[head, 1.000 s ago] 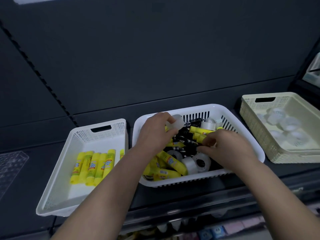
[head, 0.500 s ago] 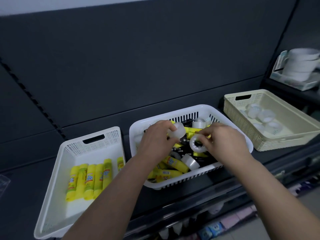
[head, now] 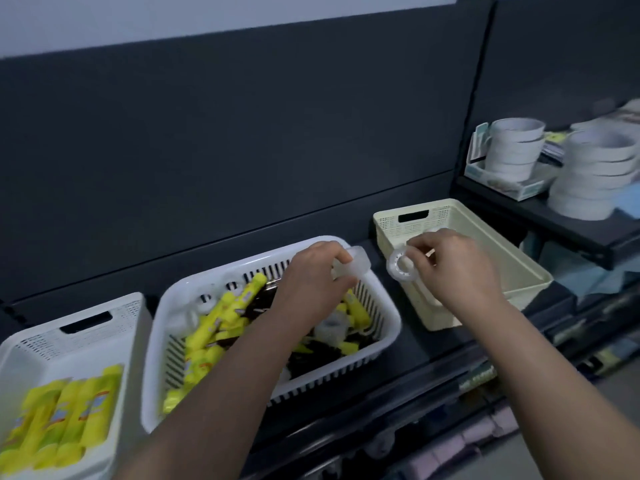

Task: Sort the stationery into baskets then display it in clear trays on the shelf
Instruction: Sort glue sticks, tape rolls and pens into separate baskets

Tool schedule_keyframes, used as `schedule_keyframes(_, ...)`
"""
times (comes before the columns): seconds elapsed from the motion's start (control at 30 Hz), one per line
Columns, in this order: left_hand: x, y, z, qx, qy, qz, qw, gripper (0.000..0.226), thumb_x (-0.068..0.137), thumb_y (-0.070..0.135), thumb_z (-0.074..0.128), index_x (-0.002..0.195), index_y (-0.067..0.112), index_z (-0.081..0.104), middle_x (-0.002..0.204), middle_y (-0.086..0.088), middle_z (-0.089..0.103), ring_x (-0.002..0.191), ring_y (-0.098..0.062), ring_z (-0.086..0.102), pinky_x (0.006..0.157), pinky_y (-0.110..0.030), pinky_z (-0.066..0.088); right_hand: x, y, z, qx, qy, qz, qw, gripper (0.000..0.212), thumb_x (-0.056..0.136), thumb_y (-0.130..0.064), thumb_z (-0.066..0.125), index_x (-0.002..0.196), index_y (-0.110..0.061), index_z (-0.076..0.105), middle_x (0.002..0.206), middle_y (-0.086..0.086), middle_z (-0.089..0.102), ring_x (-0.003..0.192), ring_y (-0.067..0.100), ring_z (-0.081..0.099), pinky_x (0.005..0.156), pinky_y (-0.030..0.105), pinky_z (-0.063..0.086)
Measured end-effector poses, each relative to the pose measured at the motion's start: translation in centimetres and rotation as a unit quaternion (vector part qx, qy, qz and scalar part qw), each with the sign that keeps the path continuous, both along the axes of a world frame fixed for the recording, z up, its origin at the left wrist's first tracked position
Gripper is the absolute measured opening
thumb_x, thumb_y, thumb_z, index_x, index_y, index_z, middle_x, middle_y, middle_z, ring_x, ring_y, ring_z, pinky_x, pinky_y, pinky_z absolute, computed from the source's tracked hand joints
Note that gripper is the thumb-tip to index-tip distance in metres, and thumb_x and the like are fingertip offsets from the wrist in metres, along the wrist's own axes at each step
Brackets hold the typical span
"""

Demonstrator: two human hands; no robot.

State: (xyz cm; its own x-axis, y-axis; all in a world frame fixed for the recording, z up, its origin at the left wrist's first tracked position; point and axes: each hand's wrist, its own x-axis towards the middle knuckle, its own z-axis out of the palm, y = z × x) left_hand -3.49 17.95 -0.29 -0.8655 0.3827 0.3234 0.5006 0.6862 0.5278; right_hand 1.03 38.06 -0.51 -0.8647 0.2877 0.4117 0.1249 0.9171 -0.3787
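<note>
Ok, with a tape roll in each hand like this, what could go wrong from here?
The right hand pinches its tape roll by the fingertips over the cream basket's left wall; released early, it may fall outside. The left hand holds its roll over the mixed basket's rim; it could drop back among the glue sticks.

single head-worn view, angled forward and down, close over the shelf (head: 433, 344) baskets

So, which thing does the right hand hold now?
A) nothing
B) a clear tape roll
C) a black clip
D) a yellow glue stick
B: the right hand pinches a clear tape roll, close to the cream basket.
</note>
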Motion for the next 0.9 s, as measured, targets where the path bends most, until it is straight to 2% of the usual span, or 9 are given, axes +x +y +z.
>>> schedule_keyframes(0.07,-0.3,3.1,0.1,-0.007,-0.011,-0.006,1.000,0.021,0.079,0.028,0.073,0.097,0.026,0.063,0.109,0.012,0.061,0.097,-0.010,0.055,0.085,-0.032,0.046,-0.5,3.5,-0.4,0.025,-0.046,-0.021,0.998,0.016,0.090,-0.039,0.056,0.098,-0.034,0.069,0.098,-0.003,0.067,0.088,0.023,0.064,0.066,0.031,0.047)
schedule_keyframes(0.17,-0.6,7.3,0.0,-0.033,-0.022,-0.009,0.999,0.022,0.081,0.027,0.071,0.101,0.025,0.063,0.111,0.011,0.060,0.095,-0.010,0.056,0.084,-0.028,0.046,-1.4,7.9,-1.2,0.065,-0.185,-0.035,0.980,0.017,0.091,-0.036,0.054,0.102,-0.037,0.067,0.106,-0.003,0.066,0.098,0.022,0.062,0.067,0.028,0.040)
schedule_keyframes(0.3,-1.2,11.3,-0.7,-0.078,-0.049,-0.029,0.995,0.024,0.081,0.024,0.070,0.104,0.020,0.066,0.109,0.005,0.063,0.095,-0.013,0.057,0.084,-0.028,0.045,-2.4,11.2,-2.8,0.024,-0.294,0.003,0.956,0.018,0.089,-0.034,0.055,0.102,-0.041,0.067,0.109,-0.004,0.064,0.098,0.021,0.061,0.072,0.029,0.044)
schedule_keyframes(0.4,-1.6,13.5,-0.8,-0.110,-0.079,-0.022,0.991,0.022,0.083,0.024,0.068,0.105,0.020,0.069,0.109,0.004,0.064,0.099,-0.014,0.058,0.082,-0.026,0.044,-2.9,12.5,-3.6,-0.002,-0.234,0.014,0.972,0.023,0.086,-0.040,0.054,0.106,-0.042,0.065,0.105,-0.011,0.067,0.094,0.018,0.063,0.075,0.031,0.051)
schedule_keyframes(0.47,-2.0,14.6,-1.1,-0.163,-0.086,-0.016,0.983,0.022,0.085,0.026,0.066,0.106,0.021,0.070,0.112,0.004,0.065,0.106,-0.016,0.057,0.096,-0.031,0.042,-2.9,12.8,-3.5,-0.017,-0.205,0.026,0.978,0.024,0.086,-0.040,0.054,0.108,-0.041,0.064,0.101,-0.014,0.067,0.092,0.015,0.062,0.074,0.031,0.051)
schedule_keyframes(0.53,-2.1,15.6,-1.2,-0.266,-0.074,-0.021,0.961,0.021,0.087,0.031,0.063,0.103,0.022,0.072,0.108,0.004,0.066,0.108,-0.018,0.056,0.111,-0.044,0.028,-2.8,12.9,-3.3,-0.037,-0.184,0.045,0.981,0.023,0.087,-0.039,0.054,0.108,-0.042,0.063,0.098,-0.016,0.067,0.093,0.012,0.062,0.076,0.030,0.051)
schedule_keyframes(0.6,-2.1,15.8,-1.3,-0.300,-0.085,-0.032,0.950,0.021,0.087,0.038,0.062,0.097,0.024,0.073,0.103,0.005,0.068,0.105,-0.019,0.057,0.111,-0.049,0.024,-2.7,12.6,-3.0,-0.059,-0.160,0.067,0.983,0.022,0.087,-0.038,0.056,0.107,-0.042,0.064,0.096,-0.018,0.067,0.093,0.009,0.063,0.077,0.029,0.051)
schedule_keyframes(0.73,-2.0,13.6,-0.2,-0.166,-0.059,0.003,0.984,0.019,0.089,0.034,0.061,0.104,0.028,0.071,0.105,0.008,0.067,0.102,-0.014,0.059,0.088,-0.035,0.048,-3.1,10.5,-2.0,-0.070,-0.127,0.114,0.983,0.021,0.090,-0.034,0.056,0.108,-0.039,0.066,0.096,-0.016,0.068,0.093,0.008,0.063,0.075,0.027,0.049)
schedule_keyframes(0.9,-1.8,6.0,1.5,-0.132,-0.054,0.111,0.984,0.008,0.084,0.027,0.065,0.089,0.025,0.071,0.088,0.011,0.069,0.088,-0.013,0.062,0.078,-0.031,0.051,-3.1,5.2,-0.9,-0.042,-0.101,0.193,0.975,0.022,0.092,-0.032,0.053,0.108,-0.038,0.067,0.104,-0.017,0.068,0.097,0.007,0.061,0.075,0.026,0.048)
